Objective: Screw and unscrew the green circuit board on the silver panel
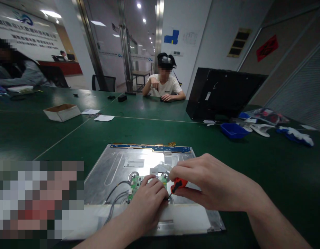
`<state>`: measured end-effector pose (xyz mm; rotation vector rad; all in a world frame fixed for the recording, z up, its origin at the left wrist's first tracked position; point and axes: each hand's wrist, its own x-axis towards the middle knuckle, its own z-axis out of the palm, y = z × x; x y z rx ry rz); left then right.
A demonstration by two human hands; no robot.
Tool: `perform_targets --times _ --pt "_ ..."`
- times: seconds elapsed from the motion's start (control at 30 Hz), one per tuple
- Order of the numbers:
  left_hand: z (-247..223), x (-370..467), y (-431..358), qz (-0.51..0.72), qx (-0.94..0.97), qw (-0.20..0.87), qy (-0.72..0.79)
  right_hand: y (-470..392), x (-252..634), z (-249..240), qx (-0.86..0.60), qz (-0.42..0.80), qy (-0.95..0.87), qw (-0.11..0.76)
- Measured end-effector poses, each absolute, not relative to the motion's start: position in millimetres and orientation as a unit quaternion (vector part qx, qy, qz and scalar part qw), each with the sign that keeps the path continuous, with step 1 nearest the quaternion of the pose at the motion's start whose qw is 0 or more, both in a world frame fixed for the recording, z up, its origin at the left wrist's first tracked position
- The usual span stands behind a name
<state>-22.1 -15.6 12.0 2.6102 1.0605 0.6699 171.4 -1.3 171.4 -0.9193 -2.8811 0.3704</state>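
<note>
A flat metal panel [115, 162] lies on the green table, with a blue circuit strip [149, 148] along its far edge. On its middle sits a green circuit board [135, 183] with dark cables at its left side. My left hand [152, 195] rests over the board, fingers curled; what its fingertips hold, if anything, is hidden. An orange and black screwdriver [178, 184] is gripped in my right hand [201, 181], its thin shaft slanting down to the board's near right corner, beside my left fingertips.
Beyond the panel stand a white box [62, 113], papers [104, 118], a large black monitor housing [222, 93] and a blue tray [234, 130]. Gloves [295, 135] lie at the right. One person [163, 83] sits across the table, another [19, 69] at the far left.
</note>
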Motion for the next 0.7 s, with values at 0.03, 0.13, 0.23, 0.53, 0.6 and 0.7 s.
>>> perform_targets --times 0.03,0.13,0.23,0.53,0.6,0.7 --pt "12.8 -22.4 -15.9 0.227 0.895 0.122 0.363 -1.3 171.8 171.8 -0.301 0.123 -0.945 0.047" --pt "16.5 -22.8 -17.0 0.222 0.896 0.122 0.365 -1.5 172.4 172.9 -0.302 0.122 -0.944 0.047" --pt "21.2 -22.5 -18.4 0.213 0.896 0.125 0.368 -2.1 172.1 172.9 -0.299 0.123 -0.945 0.052" --pt "25.5 -22.6 -19.8 0.201 0.901 0.131 0.362 -0.8 171.2 172.0 -0.302 0.115 -0.945 0.053" --pt "23.9 -22.3 -19.7 0.207 0.899 0.131 0.363 -1.0 171.3 171.5 -0.299 0.112 -0.946 0.055" --pt "21.4 -22.0 -19.1 0.215 0.898 0.131 0.361 -1.7 171.5 170.6 -0.295 0.110 -0.947 0.058"
